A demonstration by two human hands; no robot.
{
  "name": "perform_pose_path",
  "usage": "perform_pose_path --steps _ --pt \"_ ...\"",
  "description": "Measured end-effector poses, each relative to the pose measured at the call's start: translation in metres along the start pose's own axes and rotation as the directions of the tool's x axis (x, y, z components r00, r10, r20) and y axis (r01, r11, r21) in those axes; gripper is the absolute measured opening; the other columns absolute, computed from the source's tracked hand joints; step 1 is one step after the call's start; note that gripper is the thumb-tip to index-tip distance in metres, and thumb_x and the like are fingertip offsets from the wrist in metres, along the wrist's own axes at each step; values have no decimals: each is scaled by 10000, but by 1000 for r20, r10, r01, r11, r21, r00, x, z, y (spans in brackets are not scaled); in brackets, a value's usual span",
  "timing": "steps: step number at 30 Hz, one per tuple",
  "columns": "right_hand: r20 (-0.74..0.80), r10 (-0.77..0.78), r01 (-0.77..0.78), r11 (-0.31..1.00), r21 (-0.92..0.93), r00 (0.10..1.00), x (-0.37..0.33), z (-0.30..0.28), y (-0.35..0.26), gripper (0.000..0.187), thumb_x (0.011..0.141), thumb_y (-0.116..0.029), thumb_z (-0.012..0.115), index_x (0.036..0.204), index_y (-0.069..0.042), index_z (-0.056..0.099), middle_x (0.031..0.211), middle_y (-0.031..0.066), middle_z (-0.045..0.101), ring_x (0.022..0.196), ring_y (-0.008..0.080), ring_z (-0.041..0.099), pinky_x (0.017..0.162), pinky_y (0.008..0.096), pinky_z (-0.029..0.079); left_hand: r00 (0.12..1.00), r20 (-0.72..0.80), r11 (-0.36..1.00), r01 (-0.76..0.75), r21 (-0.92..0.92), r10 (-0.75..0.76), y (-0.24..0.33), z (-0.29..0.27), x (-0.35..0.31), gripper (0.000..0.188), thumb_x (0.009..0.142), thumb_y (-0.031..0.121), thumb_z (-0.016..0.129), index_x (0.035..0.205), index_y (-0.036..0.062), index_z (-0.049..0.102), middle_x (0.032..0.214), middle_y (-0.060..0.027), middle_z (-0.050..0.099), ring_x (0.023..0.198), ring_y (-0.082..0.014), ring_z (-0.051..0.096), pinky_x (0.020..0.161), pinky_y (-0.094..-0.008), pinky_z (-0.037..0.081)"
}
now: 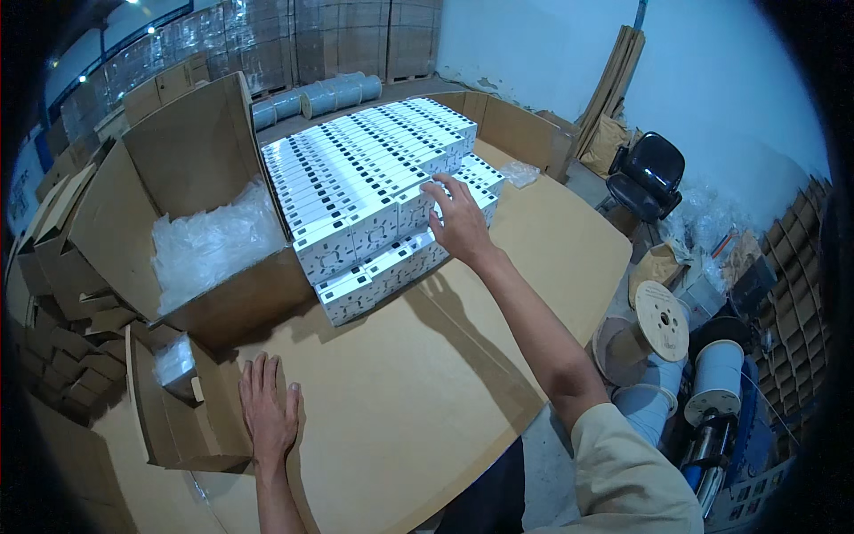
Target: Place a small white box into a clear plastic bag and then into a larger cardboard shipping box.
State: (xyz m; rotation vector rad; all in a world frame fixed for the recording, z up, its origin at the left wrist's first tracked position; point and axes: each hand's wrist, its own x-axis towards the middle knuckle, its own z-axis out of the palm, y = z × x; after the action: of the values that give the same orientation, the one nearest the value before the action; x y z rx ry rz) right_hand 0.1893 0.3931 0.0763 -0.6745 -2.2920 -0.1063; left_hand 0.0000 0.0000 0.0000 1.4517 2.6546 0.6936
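White boxes (369, 182) with dark printed markings are stacked in layered rows on the brown table. My right hand (458, 221) reaches to the near right side of the stack, its fingers bent and parted from the thumb at a box's front; whether it touches is hard to tell. My left hand (269, 405) rests on the table with fingers stretched out, holding nothing. Right beside it stands a small open carton (209, 427) with a clear-wrapped item (176, 363) inside. Behind that, a large open carton (240, 303) holds clear plastic bags (213, 240).
Brown cardboard covers the table (382, 409). A small plastic bag (519, 173) lies right of the stack. Beyond the right edge are a black chair (652, 169), wooden-flanged spools (661, 322) and plastic scraps. Folded cartons (71, 356) pile up at left.
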Motion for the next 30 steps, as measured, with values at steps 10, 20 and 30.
perform_pose_path --steps 10,20,30 --pt "32 40 -45 985 166 999 -10 -8 1 451 772 48 672 1185 -93 562 1135 125 616 1089 355 579 935 449 498 996 -71 998 -59 16 60 -3 4 -1 528 949 220 593 1430 49 458 1522 -174 396 1439 -399 296 1201 -511 208" --pt "-14 32 -29 984 173 999 -32 -43 -24 393 772 77 677 1121 -94 623 1114 107 622 1089 322 583 926 422 491 994 -78 997 -76 -35 73 -9 3 -6 501 940 201 616 1399 49 486 1505 -171 416 1428 -389 318 1199 -512 225" --pt "34 28 -39 928 370 999 -59 -57 -129 361 816 19 717 1150 -74 617 1075 113 639 991 298 616 747 375 514 993 -97 914 27 -405 -72 3 -21 -8 349 939 136 624 1263 13 578 1367 -163 522 1292 -342 488 1091 -419 411"
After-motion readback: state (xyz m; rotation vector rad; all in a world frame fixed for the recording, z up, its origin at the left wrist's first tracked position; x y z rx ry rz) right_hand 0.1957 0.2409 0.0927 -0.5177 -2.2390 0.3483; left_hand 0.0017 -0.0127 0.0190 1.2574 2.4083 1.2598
